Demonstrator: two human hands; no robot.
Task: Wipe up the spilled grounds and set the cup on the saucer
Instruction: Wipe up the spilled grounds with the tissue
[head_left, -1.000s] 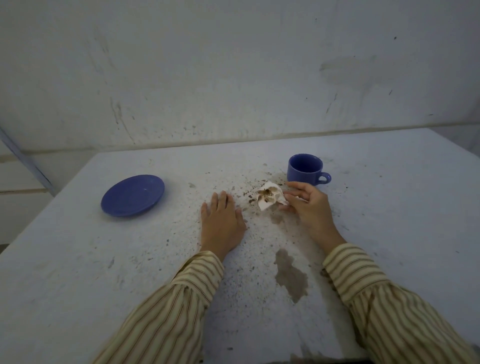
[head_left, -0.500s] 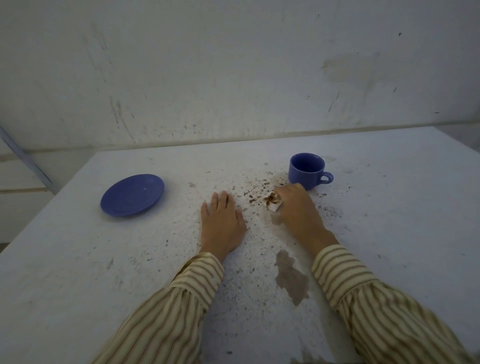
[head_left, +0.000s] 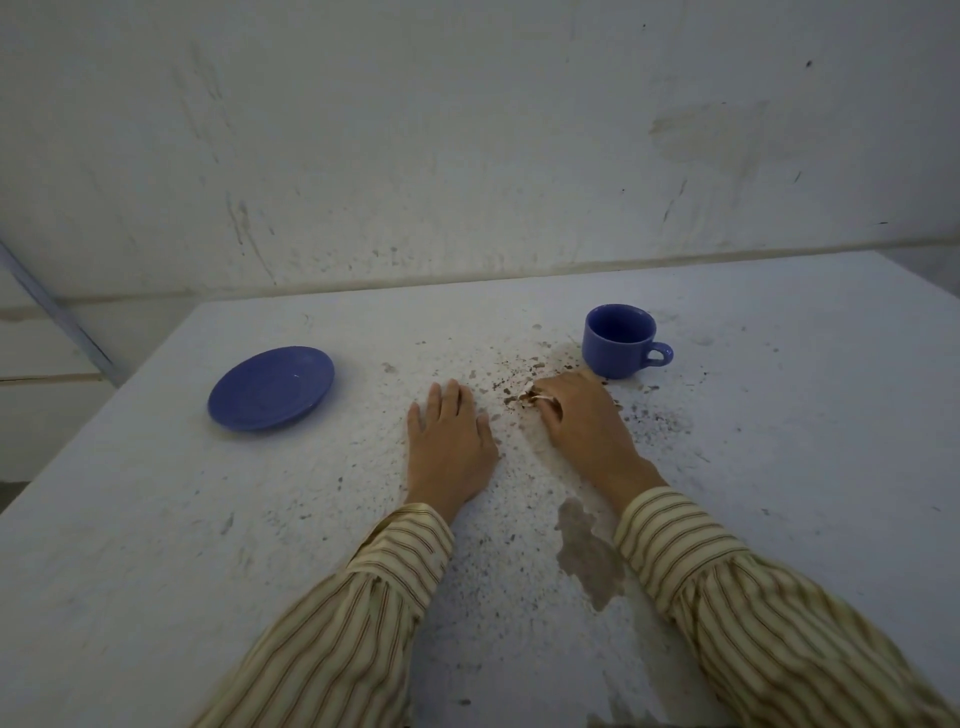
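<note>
1. grounds (head_left: 511, 376) scattered as dark specks on the white table (head_left: 156, 545), thickest between the hands and the cup.
2. right hand (head_left: 582, 421) pressed palm down just in front of the cup, closed over a crumpled stained tissue (head_left: 535, 397) with only an edge peeking out.
3. left hand (head_left: 449, 447) flat on the table, fingers together, holding nothing.
4. blue cup (head_left: 618, 340) upright, handle to the right, well apart from the blue saucer (head_left: 271, 387) at far left.
5. brownish stain (head_left: 589, 553) beside the right striped sleeve (head_left: 685, 540).
</note>
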